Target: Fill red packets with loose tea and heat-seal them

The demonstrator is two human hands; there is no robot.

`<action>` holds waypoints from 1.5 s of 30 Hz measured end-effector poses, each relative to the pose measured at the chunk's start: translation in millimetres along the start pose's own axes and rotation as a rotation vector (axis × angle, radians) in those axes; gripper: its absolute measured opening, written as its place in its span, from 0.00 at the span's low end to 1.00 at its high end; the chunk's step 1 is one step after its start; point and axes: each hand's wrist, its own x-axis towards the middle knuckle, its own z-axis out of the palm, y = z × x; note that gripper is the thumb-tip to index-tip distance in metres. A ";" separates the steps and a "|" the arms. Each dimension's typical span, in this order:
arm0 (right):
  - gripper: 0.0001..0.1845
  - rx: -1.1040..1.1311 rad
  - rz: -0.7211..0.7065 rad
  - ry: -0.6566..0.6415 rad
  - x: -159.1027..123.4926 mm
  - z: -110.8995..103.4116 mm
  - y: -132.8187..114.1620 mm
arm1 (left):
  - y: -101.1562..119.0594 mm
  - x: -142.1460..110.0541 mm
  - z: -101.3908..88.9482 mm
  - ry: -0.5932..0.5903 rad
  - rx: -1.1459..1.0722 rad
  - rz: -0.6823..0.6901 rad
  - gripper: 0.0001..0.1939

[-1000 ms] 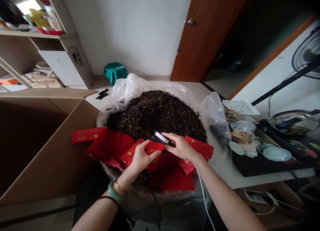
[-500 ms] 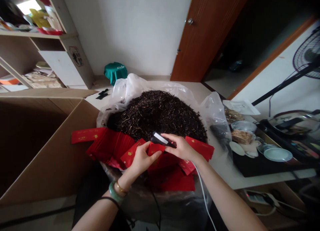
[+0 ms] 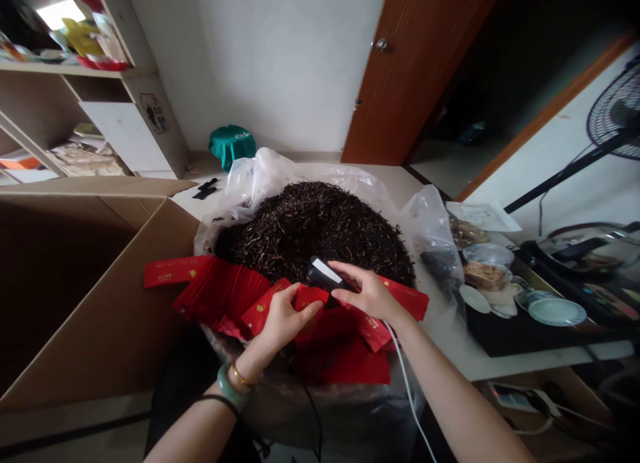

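Note:
My left hand (image 3: 286, 315) pinches a small red packet (image 3: 313, 295) with gold print between thumb and fingers. My right hand (image 3: 369, 291) grips a black hand-held device (image 3: 326, 274) with a white strip on top, much like a small bag sealer. The device is close to the packet's upper right edge; whether they touch I cannot tell. A white cable (image 3: 404, 366) runs down from under my right hand. Beyond my hands lies a big heap of dark dried tea leaves (image 3: 320, 216) in a clear plastic bag (image 3: 260, 173). Several red packets (image 3: 220, 289) fan out to the left, with more red packets (image 3: 345, 359) below.
A cardboard box (image 3: 125, 283) stands open at the left. On the right, a table (image 3: 480, 363) holds plastic tubs (image 3: 487, 253), a pale lid (image 3: 557, 311) and a glass-lidded pan (image 3: 590, 243). Behind are a green bag-like item (image 3: 233, 146), a brown door (image 3: 400, 69) and a fan (image 3: 617, 109).
My right hand has shifted slightly to the right and up, tilting the black device more. My left hand stays almost in place with the red packet.

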 end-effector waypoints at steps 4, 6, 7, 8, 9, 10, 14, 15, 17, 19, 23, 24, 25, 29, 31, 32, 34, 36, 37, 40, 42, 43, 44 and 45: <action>0.31 0.022 -0.053 -0.049 -3.4 -1.1 -6.6 | 2.8 1.2 -0.6 -0.029 -0.068 -0.004 0.15; 0.31 -0.029 -0.096 -0.065 -4.6 0.9 -10.4 | 4.3 1.9 -1.6 -0.049 -0.086 0.010 0.15; 0.31 -0.058 -0.119 -0.070 -5.1 2.5 -12.4 | 4.9 2.3 -2.1 -0.058 -0.090 0.018 0.14; 0.30 -0.084 -0.140 -0.072 -5.7 4.2 -14.3 | 5.2 2.7 -2.5 -0.069 -0.091 0.024 0.13; 0.30 -0.106 -0.156 -0.072 -6.3 6.0 -16.0 | 5.3 3.1 -2.9 -0.080 -0.094 0.026 0.13; 0.29 -0.125 -0.168 -0.067 -7.0 7.7 -17.5 | 5.1 3.4 -3.1 -0.092 -0.099 0.026 0.12; 0.24 -0.173 -0.166 -0.041 -9.9 12.0 -20.7 | 3.2 4.2 -2.7 -0.106 -0.123 0.018 0.13; 0.23 -0.178 -0.157 -0.036 -10.5 12.3 -20.9 | 2.8 4.2 -2.5 -0.105 -0.124 0.015 0.13; 0.21 -0.182 -0.134 -0.034 -11.3 12.0 -21.4 | 2.3 3.9 -2.3 -0.112 -0.120 0.010 0.14; 0.19 -0.185 -0.115 -0.040 -11.6 11.2 -22.3 | 2.3 3.3 -2.3 -0.126 -0.110 0.008 0.14; 0.18 -0.184 -0.097 -0.053 -11.6 10.5 -25.0 | 2.1 2.7 -2.4 -0.133 -0.081 0.008 0.15; 0.18 -0.187 -0.096 -0.053 -11.7 10.8 -25.6 | 1.8 2.7 -2.4 -0.130 -0.071 0.009 0.16; 0.18 -0.192 -0.095 -0.050 -11.7 11.2 -26.2 | 1.3 2.9 -2.3 -0.125 -0.060 0.012 0.16; 0.17 -0.229 -0.112 -0.013 -12.1 13.9 -27.1 | 0.2 3.6 -1.7 -0.111 -0.057 0.028 0.15; 0.17 -0.249 -0.129 0.014 -12.2 15.2 -26.5 | 1.3 3.4 -1.9 -0.119 -0.077 0.015 0.16; 0.17 -0.258 -0.136 0.027 -12.2 15.6 -26.1 | 2.3 3.2 -2.2 -0.129 -0.086 0.000 0.16; 0.17 -0.270 -0.140 0.045 -12.2 15.8 -25.2 | 4.8 2.7 -3.0 -0.153 -0.100 -0.036 0.17; 0.17 -0.276 -0.135 0.060 -12.2 15.2 -24.6 | 7.2 2.2 -3.9 -0.172 -0.107 -0.063 0.17; 0.17 -0.278 -0.132 0.066 -12.3 14.7 -24.4 | 8.2 2.1 -4.2 -0.179 -0.105 -0.070 0.17; 0.17 -0.279 -0.136 0.073 -12.4 13.2 -24.8 | 9.6 2.1 -4.6 -0.188 -0.086 -0.075 0.17; 0.17 -0.275 -0.137 0.071 -12.4 12.5 -25.4 | 9.7 2.3 -4.6 -0.190 -0.070 -0.072 0.17; 0.16 -0.272 -0.134 0.070 -12.3 12.4 -25.5 | 9.7 2.4 -4.5 -0.189 -0.065 -0.071 0.17; 0.16 -0.269 -0.129 0.069 -12.2 12.3 -25.4 | 9.7 2.4 -4.4 -0.189 -0.060 -0.070 0.17; 0.17 -0.267 -0.122 0.066 -12.0 12.3 -25.1 | 9.7 2.4 -4.3 -0.189 -0.057 -0.069 0.17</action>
